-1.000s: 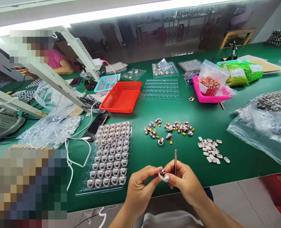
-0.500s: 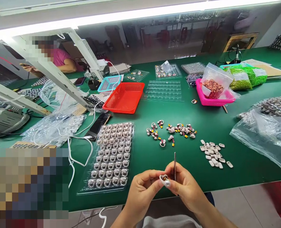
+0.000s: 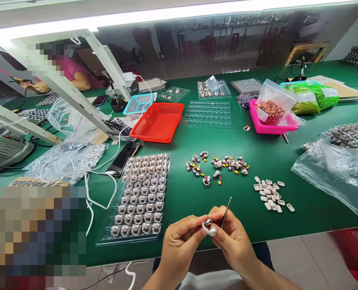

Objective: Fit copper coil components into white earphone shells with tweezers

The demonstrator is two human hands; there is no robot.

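Note:
Above the near table edge, my left hand (image 3: 182, 241) is closed, pinching a small white C-shaped clip-on earbud (image 3: 208, 229) between thumb and fingertips. Dark and orange inner parts show inside the earbud's curve. My right hand (image 3: 233, 233) is closed too; its thumb and finger touch the earbud's right side. A thin metal tool, seemingly tweezers (image 3: 227, 209), sticks up from the right hand, leaning right. Beyond the hands lie several loose earbud assemblies (image 3: 233, 164) with yellow tabs. Small white oblong caps (image 3: 269, 195) lie in a loose group to the right.
A clear tray of earbud shells (image 3: 139, 197) lies left, by a phone (image 3: 123, 159) and white cable (image 3: 102, 207). Behind are a red basket (image 3: 159, 123), an empty-celled clear tray (image 3: 207, 114) and a pink basket (image 3: 272, 128). A plastic bag (image 3: 333, 173) lies right. A person (image 3: 76, 76) sits far left.
The tweezers have tilted to the right in my right hand. The earbud has turned slightly between my fingers, showing more of its inner parts. The view has shifted a little.

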